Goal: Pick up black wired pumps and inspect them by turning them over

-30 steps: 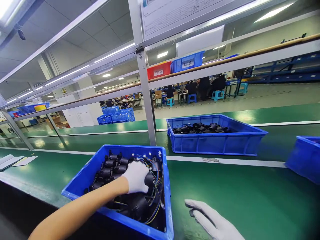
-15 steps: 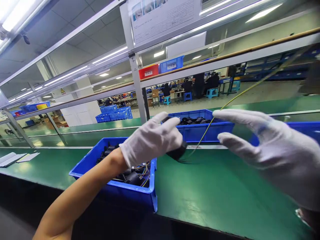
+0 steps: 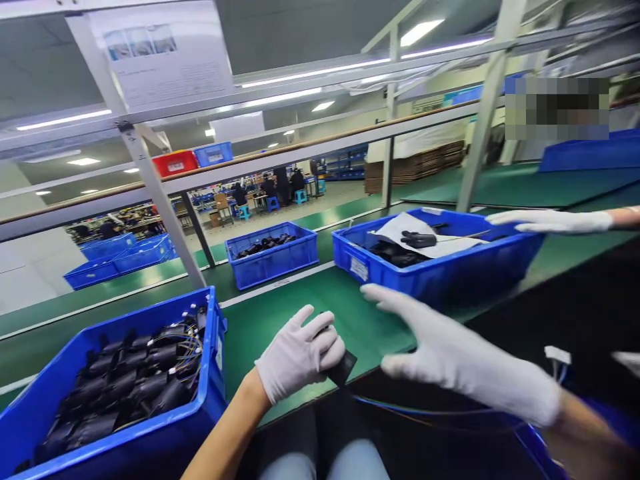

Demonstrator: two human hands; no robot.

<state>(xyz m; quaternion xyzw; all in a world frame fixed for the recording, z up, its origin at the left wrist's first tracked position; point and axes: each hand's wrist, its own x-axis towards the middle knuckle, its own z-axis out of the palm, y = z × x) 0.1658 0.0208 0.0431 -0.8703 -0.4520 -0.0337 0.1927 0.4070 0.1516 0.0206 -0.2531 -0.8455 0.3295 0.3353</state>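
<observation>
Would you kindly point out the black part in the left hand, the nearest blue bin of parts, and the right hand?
black part [image 3: 344, 367], head view, exposed corner below the fingers.
blue bin [image 3: 150, 437], head view, front wall.
right hand [image 3: 450, 353], head view, back of the glove.

Factory assembly line, electronics workstation.

A green conveyor belt [image 3: 310, 293] carries blue plastic bins [image 3: 273, 257] filled with black wired components [image 3: 135, 383]. An aluminium frame [image 3: 150, 180] holds a printed instruction sheet [image 3: 163, 57] and a shelf with red and blue bins [image 3: 175, 162]. Seated workers [image 3: 273, 187] occupy further benches under fluorescent tube lights [image 3: 320, 72].
</observation>
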